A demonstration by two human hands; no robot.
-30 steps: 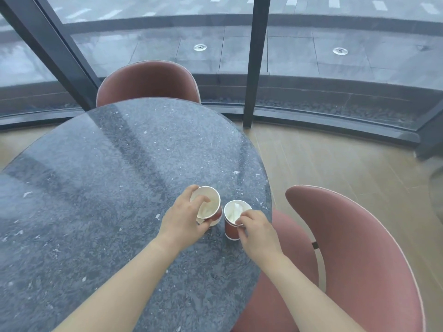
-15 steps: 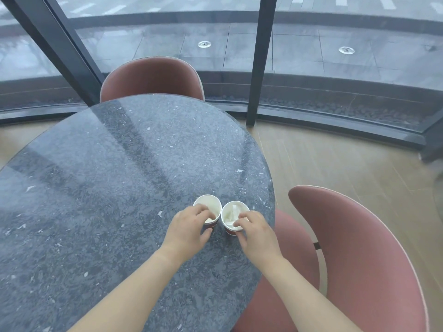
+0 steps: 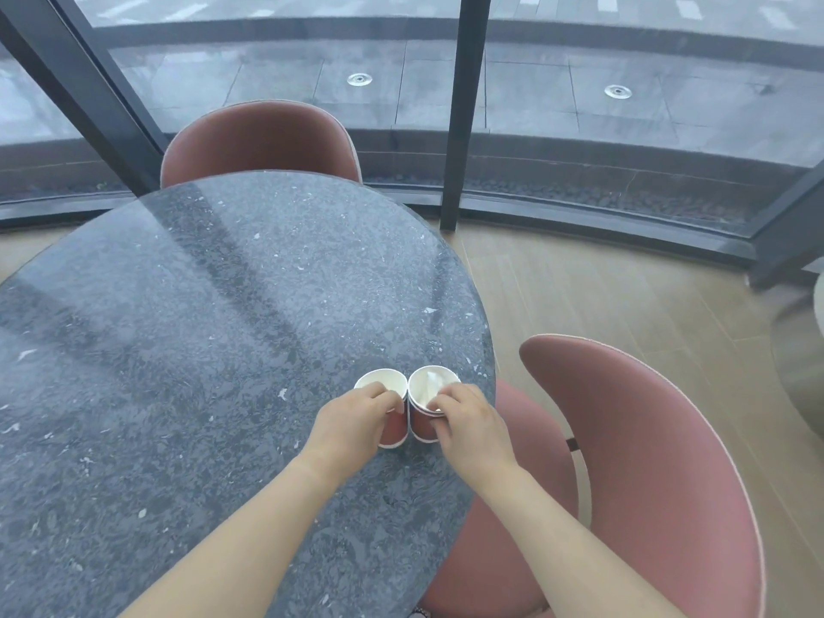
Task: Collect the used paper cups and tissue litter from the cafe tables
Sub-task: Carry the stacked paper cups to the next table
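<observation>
Two red paper cups with white insides stand side by side, touching, near the right edge of the round dark stone table (image 3: 187, 332). My left hand (image 3: 354, 423) grips the left cup (image 3: 387, 382) by its rim, fingers over the edge. My right hand (image 3: 468, 423) pinches the rim of the right cup (image 3: 426, 388), which holds a crumpled white tissue (image 3: 433, 380). Both cups are upright on the tabletop.
A pink chair (image 3: 642, 475) stands close at the table's right side, and another pink chair (image 3: 263, 142) at its far side. Dark window posts (image 3: 463, 109) and glass run behind. Wooden floor (image 3: 615, 296) lies to the right.
The left cup was tilted in my left hand a second ago; now it stands upright against the right cup. Both hands stay on the rims.
</observation>
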